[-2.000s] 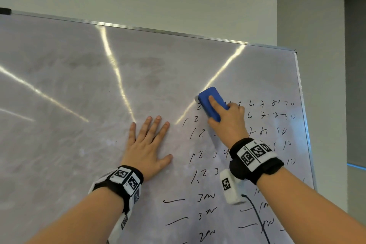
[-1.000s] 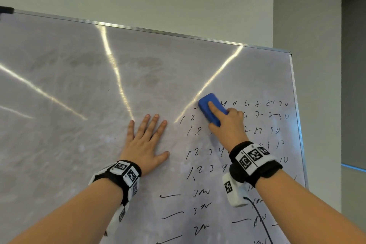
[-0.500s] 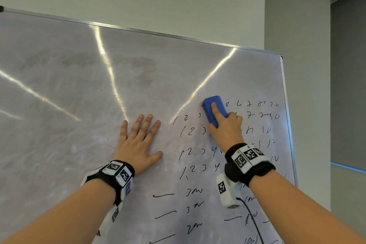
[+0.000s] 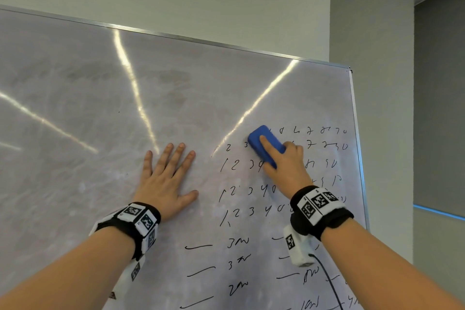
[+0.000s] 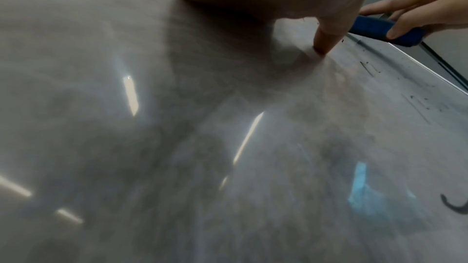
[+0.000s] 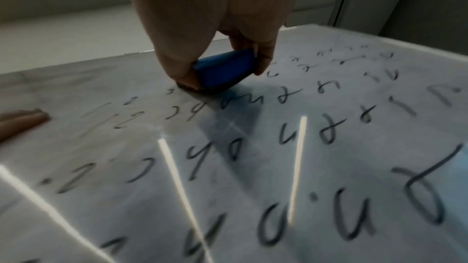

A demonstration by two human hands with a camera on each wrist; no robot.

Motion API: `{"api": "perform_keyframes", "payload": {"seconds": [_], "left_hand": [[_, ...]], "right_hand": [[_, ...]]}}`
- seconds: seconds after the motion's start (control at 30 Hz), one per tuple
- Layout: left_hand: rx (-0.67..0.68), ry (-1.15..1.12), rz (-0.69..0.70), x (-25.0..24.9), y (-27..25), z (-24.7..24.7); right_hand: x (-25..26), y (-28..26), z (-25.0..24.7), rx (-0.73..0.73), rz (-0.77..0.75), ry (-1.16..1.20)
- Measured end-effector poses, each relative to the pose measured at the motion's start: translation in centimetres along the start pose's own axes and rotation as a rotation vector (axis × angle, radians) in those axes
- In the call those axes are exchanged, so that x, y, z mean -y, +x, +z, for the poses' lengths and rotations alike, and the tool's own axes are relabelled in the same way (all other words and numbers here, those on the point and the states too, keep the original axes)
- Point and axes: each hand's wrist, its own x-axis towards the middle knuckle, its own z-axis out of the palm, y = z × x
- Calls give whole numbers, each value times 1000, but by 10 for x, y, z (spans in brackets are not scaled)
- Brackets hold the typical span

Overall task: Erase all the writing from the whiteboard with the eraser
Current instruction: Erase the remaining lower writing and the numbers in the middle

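On the whiteboard point(image 4: 75, 133), the left hand point(image 4: 164, 181) lies flat; the right hand point(image 4: 286, 166) grips the eraser point(image 4: 261, 142).

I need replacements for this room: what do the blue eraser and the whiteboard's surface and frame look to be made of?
Eraser: probably matte blue foam or plastic, rounded corners, no glare. Whiteboard: glossy, hard coated surface mirroring ceiling lights, grey smudges; exact coating unclear. Frame: likely thin silvery brushed metal.

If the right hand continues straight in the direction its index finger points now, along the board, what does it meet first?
Likely nothing solid. The right hand holds the blue eraser pointing up and left, where the whiteboard looks already wiped. The first obstacle would probably be the top frame, though depth is uncertain.
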Motion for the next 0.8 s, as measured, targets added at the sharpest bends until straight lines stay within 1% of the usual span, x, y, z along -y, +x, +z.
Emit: {"api": "perform_keyframes", "payload": {"seconds": [0.03,0.1,0.13,0.17,0.2,0.27,0.3,0.33,0.37,0.47,0.5,0.53,0.57,0.63,0.67,0.7,0.73,0.8], "left_hand": [[1,3,0,0,0,0],[1,5,3,0,0,0],[-1,4,2,0,0,0],[-2,3,2,0,0,0],[-1,2,3,0,0,0],[-6,0,4,0,0,1],[-9,-2,3,0,0,1],[-11,-4,2,0,0,1],[-13,-4,2,0,0,1],[-4,9,4,-1,0,0],[1,15,5,-1,0,0],[3,18,5,-1,0,0],[3,18,4,-1,0,0],[5,15,2,-1,0,0],[8,15,1,-1,0,0],[14,16,1,-1,0,-1],[21,16,2,-2,0,-2],[28,8,-4,-2,0,-3]], "right_hand": [[-8,4,-3,-26,73,-9],[-21,12,-11,-66,286,7],[-25,14,-13,-63,351,16],[-25,15,-13,-48,362,33],[-23,14,-13,-31,327,62],[-18,9,-10,-1,180,101],[-18,5,-9,12,117,92],[-21,4,-8,12,87,74],[-25,4,-9,-6,100,60],[-40,10,-16,-78,300,53],[-42,10,-17,-81,339,55],[-42,10,-16,-72,331,64],[-39,8,-15,-55,284,80],[-31,3,-10,-12,142,92],[-30,2,-9,-3,95,77],[-31,3,-9,-9,82,57],[-34,5,-11,-26,108,45],[-42,13,-16,-73,247,50]]}}
